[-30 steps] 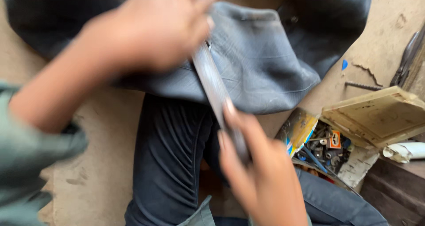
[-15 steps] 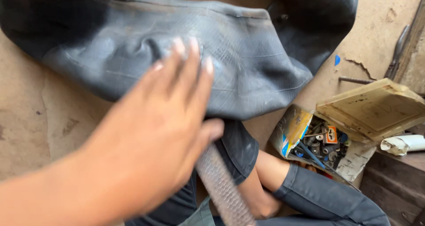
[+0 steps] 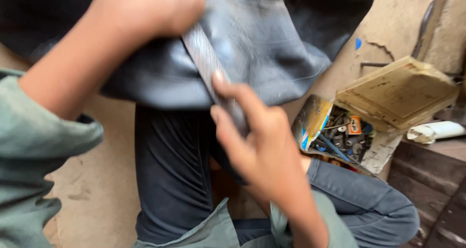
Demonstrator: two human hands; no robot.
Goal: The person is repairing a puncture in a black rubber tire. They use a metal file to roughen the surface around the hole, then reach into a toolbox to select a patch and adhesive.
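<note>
Spanning both hands (image 3: 145,7) (image 3: 257,146), flat file (image 3: 208,66), prob. on inner tube (image 3: 272,49)

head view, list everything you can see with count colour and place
inner tube: one, black rubber, across the lap, top of view
file: one, grey metal, laid on the tube, held at both ends
open box: one, worn tan lid, right, on the floor
small hardware: many pieces, mixed colours, inside the box
white roll: one, right edge
floor: tan, dusty
left hand: grips the file's upper end
right hand: grips the file's lower end
</note>
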